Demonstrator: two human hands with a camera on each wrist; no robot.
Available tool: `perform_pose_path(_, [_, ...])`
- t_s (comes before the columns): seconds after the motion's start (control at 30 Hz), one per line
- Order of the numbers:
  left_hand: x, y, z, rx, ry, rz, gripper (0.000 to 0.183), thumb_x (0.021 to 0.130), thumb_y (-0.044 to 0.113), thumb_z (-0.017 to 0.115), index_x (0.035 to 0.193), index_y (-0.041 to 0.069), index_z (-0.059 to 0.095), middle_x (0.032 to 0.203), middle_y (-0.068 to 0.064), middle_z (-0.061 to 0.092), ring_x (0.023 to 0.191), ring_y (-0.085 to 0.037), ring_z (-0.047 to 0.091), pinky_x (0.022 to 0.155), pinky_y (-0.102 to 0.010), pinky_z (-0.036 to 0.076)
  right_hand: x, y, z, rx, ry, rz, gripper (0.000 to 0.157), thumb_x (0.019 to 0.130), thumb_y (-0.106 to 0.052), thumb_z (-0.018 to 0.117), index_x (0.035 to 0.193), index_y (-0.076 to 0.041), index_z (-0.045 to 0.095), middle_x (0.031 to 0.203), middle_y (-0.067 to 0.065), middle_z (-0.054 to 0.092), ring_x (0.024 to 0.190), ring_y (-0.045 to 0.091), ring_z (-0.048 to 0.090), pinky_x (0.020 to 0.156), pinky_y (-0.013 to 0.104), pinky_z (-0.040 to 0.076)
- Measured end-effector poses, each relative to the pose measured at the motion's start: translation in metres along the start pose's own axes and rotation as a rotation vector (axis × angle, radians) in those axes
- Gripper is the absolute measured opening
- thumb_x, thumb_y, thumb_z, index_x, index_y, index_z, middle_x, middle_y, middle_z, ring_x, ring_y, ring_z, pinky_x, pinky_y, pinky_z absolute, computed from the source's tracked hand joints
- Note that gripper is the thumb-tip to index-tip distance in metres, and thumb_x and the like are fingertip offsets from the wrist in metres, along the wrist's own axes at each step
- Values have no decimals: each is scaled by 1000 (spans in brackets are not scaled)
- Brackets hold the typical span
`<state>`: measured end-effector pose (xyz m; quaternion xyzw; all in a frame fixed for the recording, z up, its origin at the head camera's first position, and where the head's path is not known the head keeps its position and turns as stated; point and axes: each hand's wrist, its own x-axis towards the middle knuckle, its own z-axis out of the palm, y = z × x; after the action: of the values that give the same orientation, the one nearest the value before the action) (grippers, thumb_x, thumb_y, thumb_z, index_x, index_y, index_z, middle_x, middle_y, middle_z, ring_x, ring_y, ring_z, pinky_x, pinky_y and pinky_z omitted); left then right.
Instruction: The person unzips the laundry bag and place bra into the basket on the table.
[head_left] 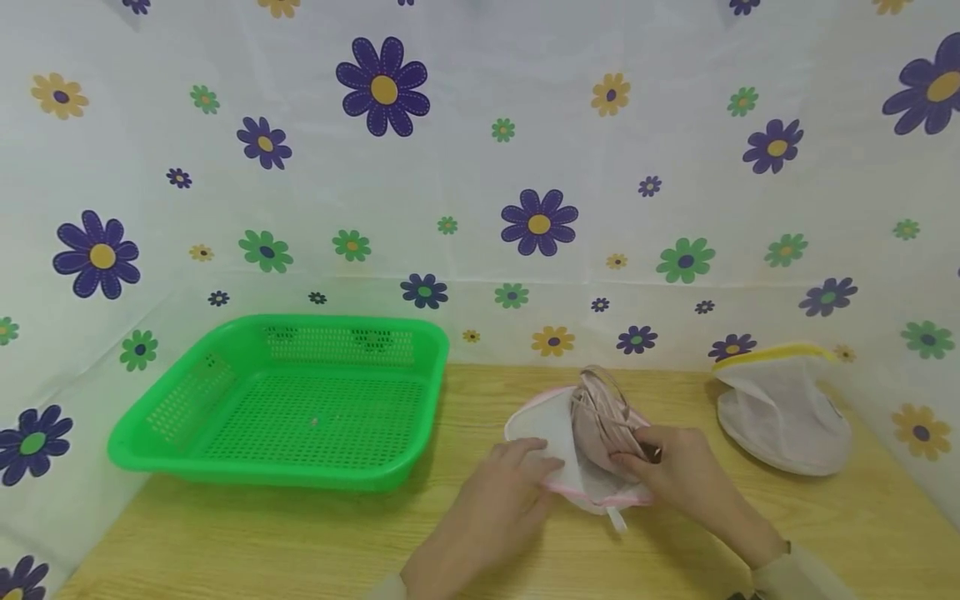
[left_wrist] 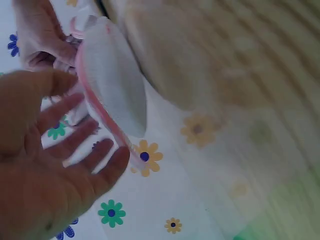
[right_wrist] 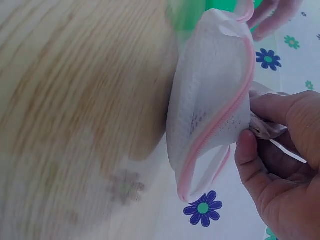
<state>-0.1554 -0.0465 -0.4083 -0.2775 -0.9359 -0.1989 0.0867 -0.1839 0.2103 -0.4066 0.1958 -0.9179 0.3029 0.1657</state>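
Note:
A white mesh laundry bag point(head_left: 551, 429) with a pink zipper edge lies unzipped on the table. Bunched in its mouth is a dusty-pink garment point(head_left: 600, 421) with thin straps; its exact kind is hard to tell. My right hand point(head_left: 682, 467) pinches the garment between thumb and fingers at the bag's right side, seen closer in the right wrist view beside the pink zipper point(right_wrist: 220, 117). At the bag's left edge is my left hand point(head_left: 502, 492), its fingers loosely spread. The left wrist view shows those fingers point(left_wrist: 95, 155) by the zipper edge, gripping nothing.
A green plastic basket point(head_left: 277, 477) with perforated sides stands on the left of the wooden table point(head_left: 300, 542). Another mesh bag point(head_left: 783, 412), with a yellow zipper, lies at the right. A flower-patterned sheet point(head_left: 450, 167) hangs behind and at the sides.

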Motion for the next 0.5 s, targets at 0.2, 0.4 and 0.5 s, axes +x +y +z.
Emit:
perform_pose_path(0.2, [-2, -1, 9, 134, -133, 100, 38, 97, 24, 60, 135, 23, 65, 145, -2, 60, 134, -22, 57, 98, -49, 53, -1, 0, 0, -1, -7, -14, 22, 77, -10, 86, 69, -17, 67, 61, -11, 59, 56, -3, 43, 49, 19, 39])
perform_pose_path(0.4, [4, 3, 9, 224, -206, 132, 29, 91, 26, 65, 120, 26, 70, 120, 7, 66, 116, -11, 61, 83, -41, 55, -2, 2, 0, -1, -4, -34, 18, 76, -9, 87, 73, -16, 71, 60, -12, 57, 56, -4, 40, 48, 19, 38])
perform_pose_path(0.5, [9, 4, 7, 222, -268, 118, 31, 89, 27, 66, 120, 26, 70, 119, 8, 66, 113, -11, 62, 80, -40, 55, -1, 2, 0, 17, 20, -50, 19, 76, -11, 87, 73, -17, 70, 60, -13, 56, 57, -5, 40, 48, 19, 38])
